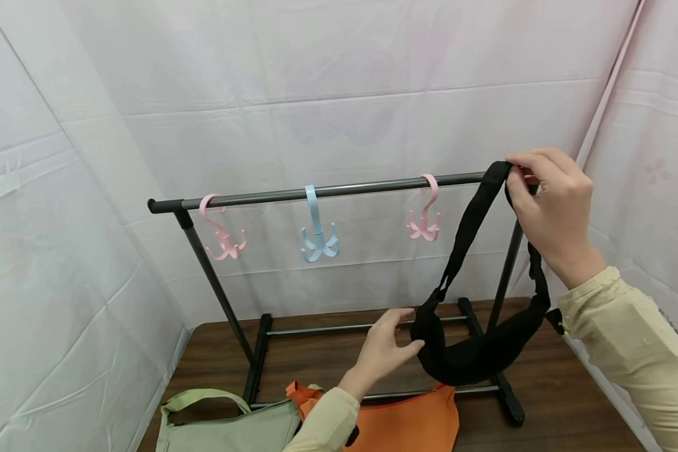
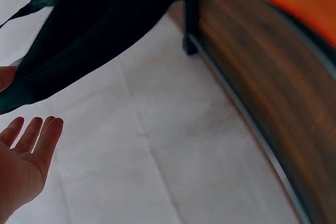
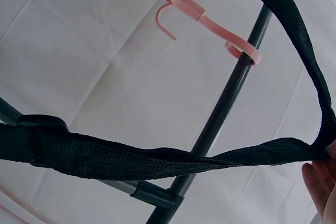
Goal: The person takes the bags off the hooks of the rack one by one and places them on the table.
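Note:
A black shoulder bag hangs by its strap in front of the right end of a dark metal rack. My right hand pinches the top of that strap at about the height of the rail. Beside the bag's left end is my left hand, thumb and fingers spread apart. In the left wrist view the fingers are extended below the bag, with a gap between. Whether the thumb touches the fabric, I cannot tell. The right wrist view shows the strap crossing before the rail, with a buckle on it.
The rack's rail carries a pink hook, a blue hook and another pink hook. A green bag and an orange bag lie at the front of the brown table. White cloth surrounds the table.

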The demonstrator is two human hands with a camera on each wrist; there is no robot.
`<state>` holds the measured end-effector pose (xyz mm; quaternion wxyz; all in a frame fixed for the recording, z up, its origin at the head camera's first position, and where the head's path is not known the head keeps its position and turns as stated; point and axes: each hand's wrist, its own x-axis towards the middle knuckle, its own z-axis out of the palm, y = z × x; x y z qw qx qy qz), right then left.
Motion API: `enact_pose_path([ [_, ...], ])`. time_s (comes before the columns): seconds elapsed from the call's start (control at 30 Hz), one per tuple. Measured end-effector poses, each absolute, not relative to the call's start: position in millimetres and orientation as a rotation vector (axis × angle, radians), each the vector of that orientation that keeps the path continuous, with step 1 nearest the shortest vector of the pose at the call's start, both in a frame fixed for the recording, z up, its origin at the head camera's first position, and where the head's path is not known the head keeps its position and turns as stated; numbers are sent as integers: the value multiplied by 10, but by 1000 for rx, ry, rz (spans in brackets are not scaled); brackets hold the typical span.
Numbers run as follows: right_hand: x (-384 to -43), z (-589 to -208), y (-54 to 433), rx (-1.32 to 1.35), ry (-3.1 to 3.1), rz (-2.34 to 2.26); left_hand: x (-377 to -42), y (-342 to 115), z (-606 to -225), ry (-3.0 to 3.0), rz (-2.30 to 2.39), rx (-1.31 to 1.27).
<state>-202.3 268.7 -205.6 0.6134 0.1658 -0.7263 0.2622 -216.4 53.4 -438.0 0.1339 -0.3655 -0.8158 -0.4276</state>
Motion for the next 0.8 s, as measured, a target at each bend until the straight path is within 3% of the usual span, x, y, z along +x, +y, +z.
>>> enact_pose_path([
  [0.47,-1963,-2081,2673,378,-1656,622,-1948,575,-4694,-2335,-1895,-864],
  [0.8,-1903,-2119,2714,365,-1637,654,-1795,536,-4490,-2214,-2024,-829],
])
